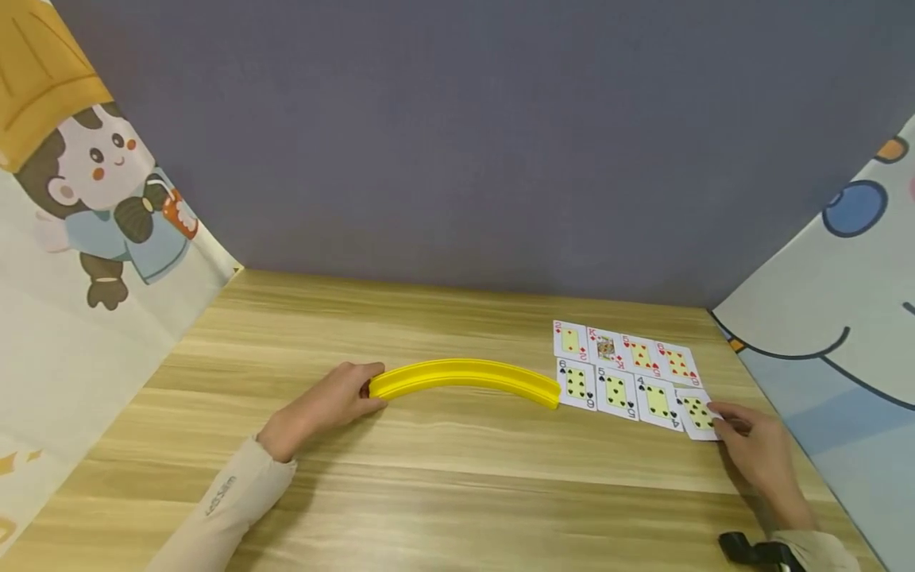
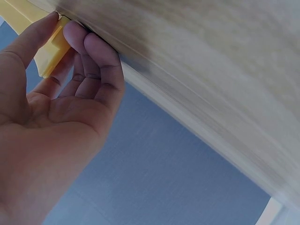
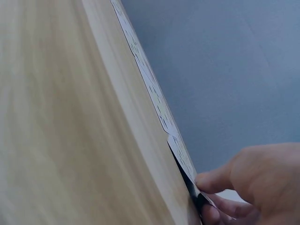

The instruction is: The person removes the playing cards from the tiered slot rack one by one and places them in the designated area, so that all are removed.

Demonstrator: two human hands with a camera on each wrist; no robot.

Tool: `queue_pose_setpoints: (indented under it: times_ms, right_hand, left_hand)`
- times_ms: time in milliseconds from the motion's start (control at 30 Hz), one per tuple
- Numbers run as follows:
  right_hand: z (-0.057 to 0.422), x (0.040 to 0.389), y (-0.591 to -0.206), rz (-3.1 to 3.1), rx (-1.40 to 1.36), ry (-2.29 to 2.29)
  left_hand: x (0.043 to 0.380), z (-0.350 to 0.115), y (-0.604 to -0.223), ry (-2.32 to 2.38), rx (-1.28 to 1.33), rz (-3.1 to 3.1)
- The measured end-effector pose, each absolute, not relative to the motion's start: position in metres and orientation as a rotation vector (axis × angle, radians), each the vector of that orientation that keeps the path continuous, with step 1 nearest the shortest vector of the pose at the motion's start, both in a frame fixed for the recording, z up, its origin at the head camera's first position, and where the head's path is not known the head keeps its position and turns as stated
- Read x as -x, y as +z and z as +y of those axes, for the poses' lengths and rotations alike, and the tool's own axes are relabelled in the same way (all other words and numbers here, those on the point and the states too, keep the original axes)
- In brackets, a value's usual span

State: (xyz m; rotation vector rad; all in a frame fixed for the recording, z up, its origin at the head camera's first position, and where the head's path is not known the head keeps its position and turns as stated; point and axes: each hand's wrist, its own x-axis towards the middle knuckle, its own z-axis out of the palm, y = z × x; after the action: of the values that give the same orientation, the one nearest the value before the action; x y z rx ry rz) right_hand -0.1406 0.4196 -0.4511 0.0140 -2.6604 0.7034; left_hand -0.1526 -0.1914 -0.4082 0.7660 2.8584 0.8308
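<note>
A curved yellow plastic track piece (image 1: 465, 372) with a raised rim lies on the table, its left end pinched between the thumb and fingers of my left hand (image 1: 332, 405). In the left wrist view, the yellow track end (image 2: 52, 49) sits between thumb and forefinger. My right hand (image 1: 761, 449) pinches the right edge of a black-suited playing card (image 1: 696, 413), the last in the lower row. In the right wrist view, that card (image 3: 182, 157) is tilted, with a dark gap under its near edge. The track's right end meets the six of spades (image 1: 576, 384).
The lower row also holds a five (image 1: 616, 392) and a four of spades (image 1: 658, 401). Red cards, including a king (image 1: 605, 348), form the row behind. A grey wall (image 1: 457, 159) stands at the back; printed panels flank the wooden table (image 1: 429, 492).
</note>
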Motion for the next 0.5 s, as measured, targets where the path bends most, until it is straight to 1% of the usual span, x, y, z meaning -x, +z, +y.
queue_pose_setpoints:
  times_ms: [500]
  right_hand:
    - [0.422, 0.1412, -0.4555, -2.682, 0.106, 0.637]
  left_hand:
    - [0.1537, -0.1914, -0.4066, 0.835, -0.755, 2.85]
